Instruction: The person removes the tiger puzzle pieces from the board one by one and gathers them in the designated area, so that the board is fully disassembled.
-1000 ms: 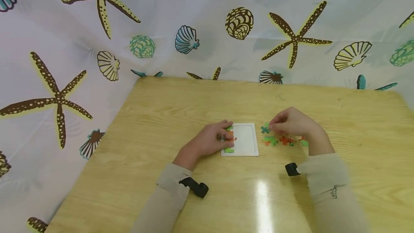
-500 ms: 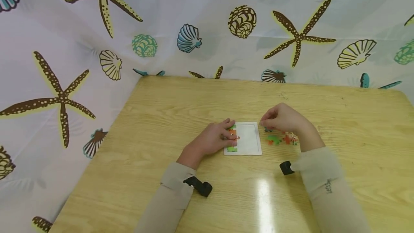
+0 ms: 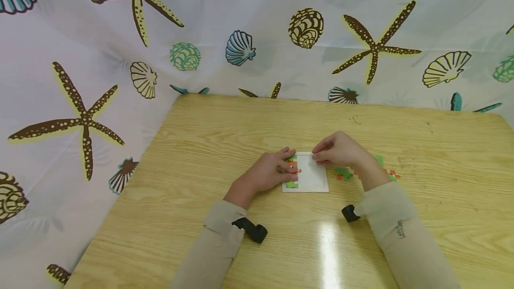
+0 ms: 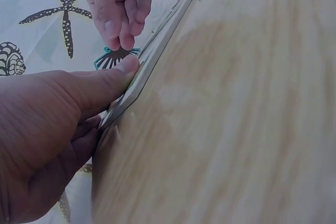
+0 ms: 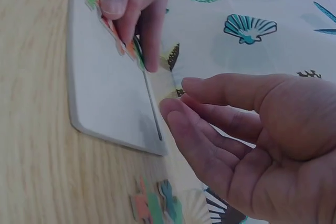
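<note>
A white square puzzle tray [image 3: 311,186] lies on the table, with green and orange pieces [image 3: 292,184] along its left side. My left hand [image 3: 268,171] grips that side of the tray, thumb on the top face and other fingers over the pieces and edge. My right hand [image 3: 339,150] hovers over the tray's far right corner, thumb and fingertips drawn together as in a pinch. In the right wrist view those fingertips [image 5: 176,109] are close by the tray's edge; I cannot tell whether a piece is between them.
Several loose puzzle pieces [image 3: 343,174] in green and orange lie right of the tray, partly covered by my right forearm. The right wrist view shows a teal piece [image 5: 167,195] among them. A patterned curtain [image 3: 265,26] hangs along the table's back and left edges.
My right hand has moved left from the loose pieces to above the tray's far right corner. The left hand keeps its grip on the tray; the whole view has shifted slightly.
</note>
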Motion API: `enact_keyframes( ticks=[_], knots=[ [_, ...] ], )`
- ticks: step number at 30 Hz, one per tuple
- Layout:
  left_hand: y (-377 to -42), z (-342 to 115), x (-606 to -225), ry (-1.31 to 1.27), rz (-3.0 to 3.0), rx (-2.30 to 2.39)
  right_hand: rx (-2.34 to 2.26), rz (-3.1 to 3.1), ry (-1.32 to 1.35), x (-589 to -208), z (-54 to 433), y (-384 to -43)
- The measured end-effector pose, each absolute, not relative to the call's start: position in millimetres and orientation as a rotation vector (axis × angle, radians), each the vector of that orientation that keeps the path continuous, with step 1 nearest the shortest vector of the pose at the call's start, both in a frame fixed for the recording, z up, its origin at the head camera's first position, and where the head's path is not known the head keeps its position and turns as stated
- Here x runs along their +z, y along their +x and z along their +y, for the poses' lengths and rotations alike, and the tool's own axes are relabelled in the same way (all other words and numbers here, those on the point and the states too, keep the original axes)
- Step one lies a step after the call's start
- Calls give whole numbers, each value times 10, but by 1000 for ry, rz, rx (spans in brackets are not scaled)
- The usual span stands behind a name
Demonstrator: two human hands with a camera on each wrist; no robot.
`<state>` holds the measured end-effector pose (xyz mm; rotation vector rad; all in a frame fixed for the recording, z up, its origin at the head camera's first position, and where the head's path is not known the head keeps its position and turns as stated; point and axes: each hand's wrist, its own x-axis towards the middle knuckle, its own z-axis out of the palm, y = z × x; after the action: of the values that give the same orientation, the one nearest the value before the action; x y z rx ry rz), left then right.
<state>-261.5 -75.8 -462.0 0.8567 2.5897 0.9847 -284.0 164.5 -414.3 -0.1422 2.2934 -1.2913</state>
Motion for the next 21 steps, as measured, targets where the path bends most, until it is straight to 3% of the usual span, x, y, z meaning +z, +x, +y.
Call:
enact_keyframes(
  ticks=[21],
  knots=[
    [-2616,-786,-4620,872,2564,988,-1406,2229,-73,-4201,1291,-2803]
  ],
)
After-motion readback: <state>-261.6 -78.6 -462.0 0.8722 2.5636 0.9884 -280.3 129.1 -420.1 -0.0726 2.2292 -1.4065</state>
